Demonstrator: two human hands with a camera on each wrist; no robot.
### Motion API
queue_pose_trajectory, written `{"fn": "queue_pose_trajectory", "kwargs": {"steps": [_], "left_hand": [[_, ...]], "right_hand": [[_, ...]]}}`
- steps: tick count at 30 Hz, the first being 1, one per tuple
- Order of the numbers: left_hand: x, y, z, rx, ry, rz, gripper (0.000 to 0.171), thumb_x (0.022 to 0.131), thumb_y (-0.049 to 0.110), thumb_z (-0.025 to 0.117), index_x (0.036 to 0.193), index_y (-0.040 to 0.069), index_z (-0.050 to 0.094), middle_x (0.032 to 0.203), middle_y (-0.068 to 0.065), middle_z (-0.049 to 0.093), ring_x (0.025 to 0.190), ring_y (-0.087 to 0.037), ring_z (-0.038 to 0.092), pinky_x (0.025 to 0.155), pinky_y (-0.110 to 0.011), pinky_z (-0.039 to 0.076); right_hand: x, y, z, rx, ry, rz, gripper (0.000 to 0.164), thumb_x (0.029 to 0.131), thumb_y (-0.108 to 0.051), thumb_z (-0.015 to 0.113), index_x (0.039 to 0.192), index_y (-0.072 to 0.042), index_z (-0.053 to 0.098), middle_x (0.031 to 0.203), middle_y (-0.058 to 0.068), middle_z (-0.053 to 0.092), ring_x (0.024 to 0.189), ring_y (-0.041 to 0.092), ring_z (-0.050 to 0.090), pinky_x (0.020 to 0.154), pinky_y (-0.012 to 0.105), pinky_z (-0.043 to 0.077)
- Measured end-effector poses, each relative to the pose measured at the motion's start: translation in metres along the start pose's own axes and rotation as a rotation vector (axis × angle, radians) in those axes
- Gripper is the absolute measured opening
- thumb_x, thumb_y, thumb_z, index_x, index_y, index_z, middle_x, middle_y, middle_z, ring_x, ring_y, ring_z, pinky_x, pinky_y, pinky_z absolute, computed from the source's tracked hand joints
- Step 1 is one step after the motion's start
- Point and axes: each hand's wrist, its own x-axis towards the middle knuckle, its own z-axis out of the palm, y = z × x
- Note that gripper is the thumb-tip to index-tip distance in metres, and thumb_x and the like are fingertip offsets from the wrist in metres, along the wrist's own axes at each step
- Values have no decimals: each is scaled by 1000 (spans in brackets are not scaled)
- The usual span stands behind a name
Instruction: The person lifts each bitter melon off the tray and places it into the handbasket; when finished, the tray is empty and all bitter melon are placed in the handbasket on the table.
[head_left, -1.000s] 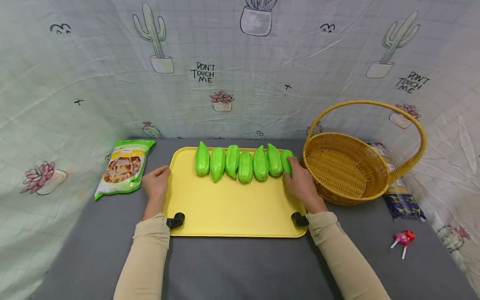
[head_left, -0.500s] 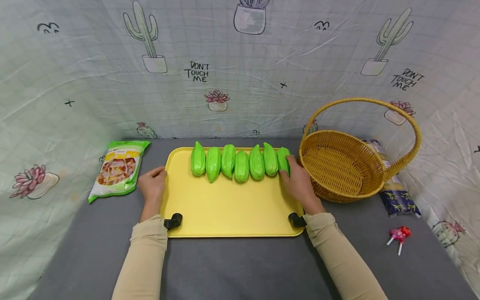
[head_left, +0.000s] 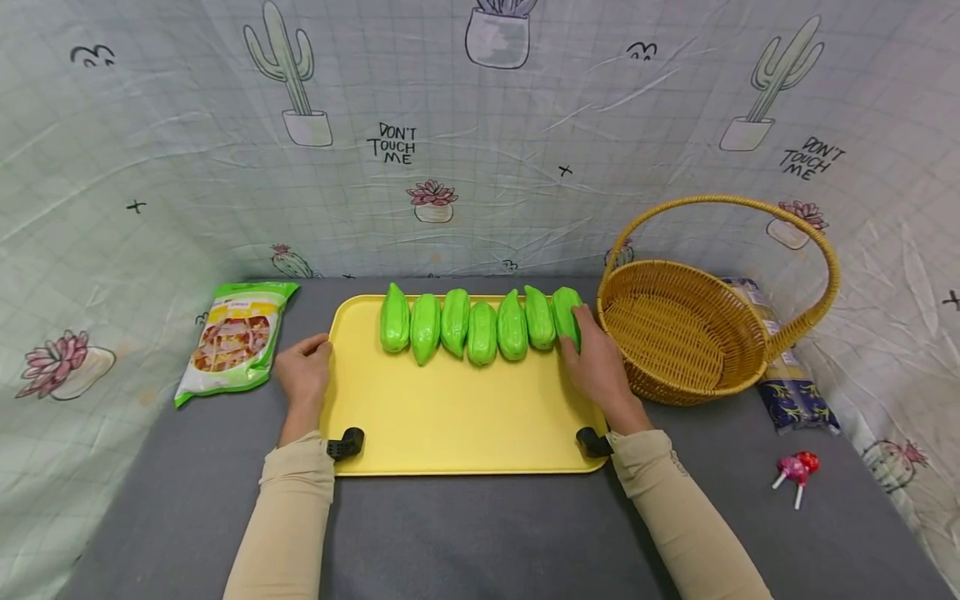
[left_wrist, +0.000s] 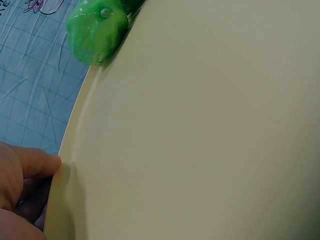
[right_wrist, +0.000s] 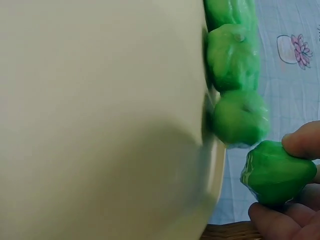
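Note:
A yellow tray (head_left: 465, 417) bears a row of green, ridged gourds (head_left: 482, 335) along its far side, several with pointed tips. At the tray's left edge, my left hand (head_left: 305, 375) grips the rim; in the left wrist view a fingertip (left_wrist: 54, 162) lies against that rim. My right hand (head_left: 600, 367) holds the rightmost green gourd (head_left: 566, 310) at the tray's far right corner. In the right wrist view, this gourd (right_wrist: 275, 172) sits between thumb and fingers, beside the neighbouring one. The palm sides of both hands are hidden in the head view.
A woven basket (head_left: 628, 354) with a tall handle stands right of the tray, close to my right hand. Behind it lies a blue-and-gold packet (head_left: 798, 404). Lollipops (head_left: 797, 468) lie at the right. At the left is a green-and-white snack bag (head_left: 236, 337). A patterned cloth (head_left: 510, 208) hangs behind.
The head view has shifted slightly, so everything appears a little further left. The gourd in my right hand has risen slightly. My left hand stays on the tray's rim.

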Motion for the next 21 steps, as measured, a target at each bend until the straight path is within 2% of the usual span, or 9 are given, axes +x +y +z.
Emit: {"fn": "queue_pose_trajectory", "kwargs": {"steps": [2,6,8,12,15,18,21], "left_hand": [[0,0,0,5,3,-2,28,100,11,61,123,0,74,127,-22,70,118,-29,63,76,-13,40],[1,0,0,13,0,-12,28,101,12,61,124,1,73,128,-21,70,119,-29,63,76,-14,41],[1,-1,1,15,-3,-14,28,101,12,61,124,1,73,128,-22,69,119,-29,63,77,-15,42],[1,-2,1,20,-2,-17,28,101,13,61,124,2,73,128,-22,69,119,-30,63,79,-17,44],[1,-2,1,20,-1,-20,29,102,14,60,125,2,73,128,-20,69,119,-29,63,81,-19,45],[1,-2,2,21,-1,-21,29,102,14,60,125,3,73,129,-20,69,119,-30,62,84,-22,46],[1,-1,2,25,-6,-21,29,102,14,60,125,3,73,129,-19,69,120,-29,62,83,-21,45]], "right_hand": [[0,-2,-1,0,13,-16,56,104,-15,57,154,2,38,161,29,32,125,51,57,105,59,47],[0,-3,-2,3,34,-36,56,103,-15,58,153,3,39,159,30,35,96,50,69,99,59,51],[-2,-4,-2,6,35,-40,57,103,-14,58,154,3,39,159,30,34,91,49,69,98,58,51],[-5,-8,-6,25,38,-50,58,104,-16,58,155,2,37,161,28,32,95,48,70,97,57,53],[-7,-13,-10,40,48,-64,59,104,-17,59,156,1,37,161,27,32,78,42,71,87,54,56],[-9,-18,-13,40,64,-81,58,103,-17,59,155,1,39,160,28,33,56,31,64,73,48,54],[-11,-20,-16,37,74,-93,58,103,-16,60,154,1,40,159,29,35,44,21,51,62,41,49]]}}
